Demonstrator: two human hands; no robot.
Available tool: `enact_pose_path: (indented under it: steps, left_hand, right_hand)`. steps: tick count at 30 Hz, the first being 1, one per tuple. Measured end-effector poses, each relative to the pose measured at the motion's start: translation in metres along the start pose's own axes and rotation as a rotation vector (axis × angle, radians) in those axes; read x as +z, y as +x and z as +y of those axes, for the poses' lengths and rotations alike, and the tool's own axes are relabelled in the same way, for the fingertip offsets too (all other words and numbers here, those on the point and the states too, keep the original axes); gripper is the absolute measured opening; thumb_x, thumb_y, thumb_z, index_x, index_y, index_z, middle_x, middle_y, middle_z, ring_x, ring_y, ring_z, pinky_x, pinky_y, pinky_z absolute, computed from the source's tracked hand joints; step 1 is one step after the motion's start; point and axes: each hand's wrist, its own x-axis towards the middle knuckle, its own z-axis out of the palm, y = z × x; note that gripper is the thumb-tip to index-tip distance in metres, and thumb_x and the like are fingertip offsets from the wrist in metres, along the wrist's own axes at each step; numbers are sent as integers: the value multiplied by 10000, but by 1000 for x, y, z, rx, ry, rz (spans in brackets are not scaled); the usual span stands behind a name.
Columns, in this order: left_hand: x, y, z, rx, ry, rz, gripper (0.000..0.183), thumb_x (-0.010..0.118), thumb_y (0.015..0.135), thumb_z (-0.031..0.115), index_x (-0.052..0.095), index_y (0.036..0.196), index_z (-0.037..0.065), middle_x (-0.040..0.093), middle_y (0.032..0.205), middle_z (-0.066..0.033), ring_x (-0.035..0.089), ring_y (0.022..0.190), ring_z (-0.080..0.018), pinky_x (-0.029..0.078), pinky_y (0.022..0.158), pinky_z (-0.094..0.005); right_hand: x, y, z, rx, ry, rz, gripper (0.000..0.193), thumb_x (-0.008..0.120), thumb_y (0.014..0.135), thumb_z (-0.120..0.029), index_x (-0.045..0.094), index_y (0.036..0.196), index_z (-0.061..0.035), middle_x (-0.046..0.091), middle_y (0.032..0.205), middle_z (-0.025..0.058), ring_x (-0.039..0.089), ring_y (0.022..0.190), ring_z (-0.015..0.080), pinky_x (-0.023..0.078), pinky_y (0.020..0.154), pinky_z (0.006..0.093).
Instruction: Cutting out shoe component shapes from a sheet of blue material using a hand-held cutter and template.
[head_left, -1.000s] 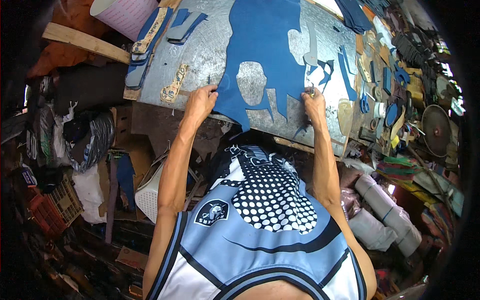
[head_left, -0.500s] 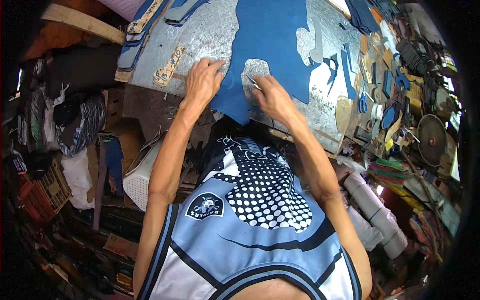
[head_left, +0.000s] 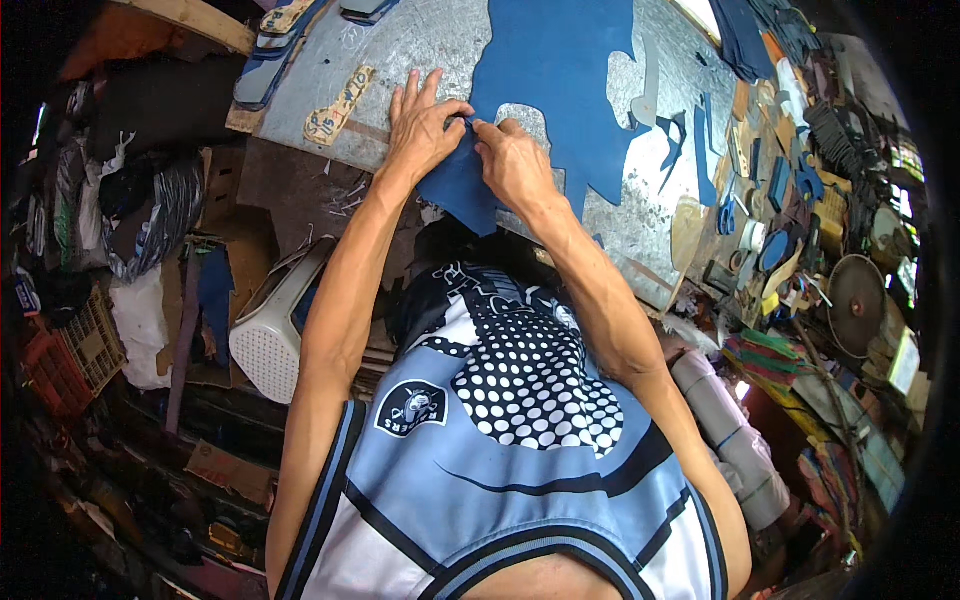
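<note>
A large blue sheet (head_left: 550,60), leather-like with notched edges, lies over the metal-topped table (head_left: 420,50), one flap hanging past the near edge. My left hand (head_left: 425,130) rests at the sheet's left edge. Its thumb and index finger pinch the material, while the other fingers stretch out over the metal. Close against those fingertips, my right hand (head_left: 515,165) is closed above the sheet, knuckles up. The slim pointed metal tool that showed in its fingers half a second ago is hidden behind them now.
A tan marked template (head_left: 340,105) lies left of my hands. Blue offcuts (head_left: 703,150) and blue-handled scissors (head_left: 727,208) are at the right, near a cluttered side surface. A white perforated stool (head_left: 265,355) stands below left. A round fan (head_left: 857,305) is far right.
My right hand has moved left and up to meet the left hand. My left thumb and index finger have closed on the sheet's edge. The metal tool has gone out of sight.
</note>
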Motion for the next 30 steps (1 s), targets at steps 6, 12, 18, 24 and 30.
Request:
enact_pose_path:
  steps: [6, 12, 18, 24, 30]
  left_hand:
    - [0, 0, -2, -30, 29, -39, 250, 603, 874, 269, 737, 1085, 257, 320, 1561, -161, 157, 1476, -412, 72, 1193, -555]
    - [0, 0, -10, -1, 20, -80, 293, 565, 896, 204, 733, 1120, 290, 333, 1551, -167, 183, 1463, -425, 103, 1186, -554]
    - [0, 0, -9, 68, 51, -60, 321, 562, 894, 159, 728, 1127, 306, 353, 1535, -170, 219, 1446, -438, 143, 1176, -559]
    - [-2, -2, -15, 119, 40, -78, 351, 539, 893, 138, 721, 1151, 291, 351, 1536, -178, 222, 1442, -444, 135, 1174, -568]
    - [-4, -2, 1, 105, 52, -87, 354, 534, 903, 183, 681, 1224, 205, 368, 1520, -198, 222, 1438, -456, 138, 1168, -581]
  right_hand:
    - [-23, -50, 11, 37, -50, -80, 274, 569, 894, -95, 627, 1159, -62, 615, 938, 238, 637, 850, 446, 522, 733, 512]
    - [-31, -89, -9, 237, 71, -14, 342, 639, 893, -177, 587, 1199, -33, 587, 1031, 236, 634, 875, 437, 528, 757, 490]
    - [-9, -95, -19, 267, -15, -146, 309, 714, 832, -188, 589, 1057, -17, 587, 1024, 221, 630, 881, 430, 526, 738, 501]
    - [-27, -157, 1, 288, 108, -138, 242, 720, 807, -153, 596, 960, -13, 609, 914, 188, 623, 858, 396, 492, 732, 452]
    - [-25, -318, 59, 650, -6, 96, 272, 717, 818, -144, 616, 1031, -8, 624, 982, 172, 616, 887, 388, 497, 785, 422]
